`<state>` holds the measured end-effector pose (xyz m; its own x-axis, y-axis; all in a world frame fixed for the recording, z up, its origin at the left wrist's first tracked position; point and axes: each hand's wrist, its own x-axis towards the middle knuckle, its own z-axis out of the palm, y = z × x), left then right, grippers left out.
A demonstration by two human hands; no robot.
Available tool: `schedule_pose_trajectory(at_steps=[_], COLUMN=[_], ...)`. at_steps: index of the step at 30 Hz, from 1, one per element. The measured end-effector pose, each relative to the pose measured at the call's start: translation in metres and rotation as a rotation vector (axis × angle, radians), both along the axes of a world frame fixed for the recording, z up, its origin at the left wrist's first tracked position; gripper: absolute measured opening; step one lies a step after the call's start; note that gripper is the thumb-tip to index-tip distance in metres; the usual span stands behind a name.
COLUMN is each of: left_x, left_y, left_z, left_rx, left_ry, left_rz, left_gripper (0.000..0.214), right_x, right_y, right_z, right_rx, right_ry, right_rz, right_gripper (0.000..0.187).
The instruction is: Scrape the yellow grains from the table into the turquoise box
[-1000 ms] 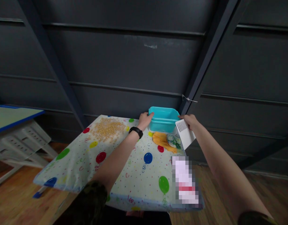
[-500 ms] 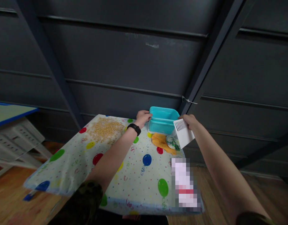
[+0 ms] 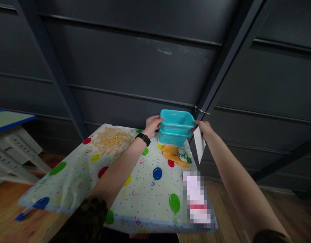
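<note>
An upper turquoise plastic bin (image 3: 177, 117) sits raised in a lower turquoise bin (image 3: 172, 139) at the table's back right corner. My left hand (image 3: 153, 125) is closed on the upper bin's left rim. On the opposite side, my right hand (image 3: 203, 129) grips the right rim and also holds a white slotted scoop (image 3: 200, 144), now seen almost edge-on. In front of the bins lies an orange cloth (image 3: 170, 152). Resting on the cloth is a round green-and-white patterned item (image 3: 184, 154) whose kind I cannot make out.
Many yellow beans (image 3: 114, 140) are spread over the back left of the balloon-print tablecloth (image 3: 137, 189). A blurred-out pinkish item (image 3: 198, 199) lies at the right front edge. A dark panelled wall (image 3: 125, 67) rises behind; another table (image 3: 10, 119) stands left.
The upper bin has risen a little out of the lower one, with both hands on its rims. The scoop has turned from showing its slotted face to nearly edge-on.
</note>
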<state>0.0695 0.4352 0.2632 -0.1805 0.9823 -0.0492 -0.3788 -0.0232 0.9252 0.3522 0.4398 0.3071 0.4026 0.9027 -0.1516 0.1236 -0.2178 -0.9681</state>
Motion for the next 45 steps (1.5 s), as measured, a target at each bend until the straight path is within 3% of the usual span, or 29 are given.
schedule_pose_trajectory(at_steps=[3,8,11,14,17,20,23,26,29,31,34,39,42,45], left_x=[0.001,-0.003,-0.016,-0.037,-0.065,-0.094,-0.123,-0.147,-0.166,-0.176,-0.188,-0.207,-0.224,-0.243], left_y=[-0.007,-0.032,-0.062,-0.102,-0.146,-0.190,-0.232,-0.273,-0.309,-0.330,-0.357,-0.378,-0.380,-0.384], left_z=[0.009,0.028,0.039,0.038,0.024,0.000,-0.026,-0.053,-0.079,-0.090,-0.097,-0.100,-0.105,-0.111], left_rx=[0.110,0.279,0.360,0.389,0.410,0.375,0.283,0.256,0.206,0.173,0.091,0.030,0.009,-0.081], left_ry=[-0.005,0.027,0.016,-0.016,-0.054,-0.114,-0.230,-0.061,-0.148,-0.215,-0.327,-0.429,-0.395,-0.384], left_rz=[0.083,0.189,0.197,0.195,0.275,0.398,0.361,0.339,0.365,0.417,0.506,0.552,0.503,0.390], left_gripper=[0.039,0.016,0.030,0.056,0.054,0.038,0.040,0.043,0.050,0.056,0.046,0.041,0.058,0.064], right_x=[-0.008,-0.022,-0.029,-0.040,-0.061,-0.092,-0.129,-0.162,-0.186,-0.196,-0.209,-0.229,-0.242,-0.255], right_y=[-0.009,-0.034,-0.058,-0.092,-0.130,-0.164,-0.191,-0.216,-0.240,-0.254,-0.271,-0.289,-0.289,-0.283], right_z=[0.008,0.020,0.021,0.010,-0.015,-0.046,-0.075,-0.100,-0.118,-0.125,-0.129,-0.129,-0.128,-0.128], right_rx=[0.136,0.389,0.492,0.505,0.535,0.541,0.545,0.491,0.389,0.347,0.375,0.289,0.235,0.209], right_ry=[0.026,-0.024,-0.041,-0.062,-0.084,-0.087,-0.069,-0.044,-0.040,-0.049,0.020,0.188,0.166,0.133], right_rz=[0.088,0.167,0.146,0.142,0.194,0.236,0.268,0.322,0.419,0.501,0.583,0.684,0.777,0.814], right_gripper=[0.038,0.048,0.053,0.060,0.066,0.070,0.073,0.075,0.081,0.081,0.082,0.093,0.085,0.063])
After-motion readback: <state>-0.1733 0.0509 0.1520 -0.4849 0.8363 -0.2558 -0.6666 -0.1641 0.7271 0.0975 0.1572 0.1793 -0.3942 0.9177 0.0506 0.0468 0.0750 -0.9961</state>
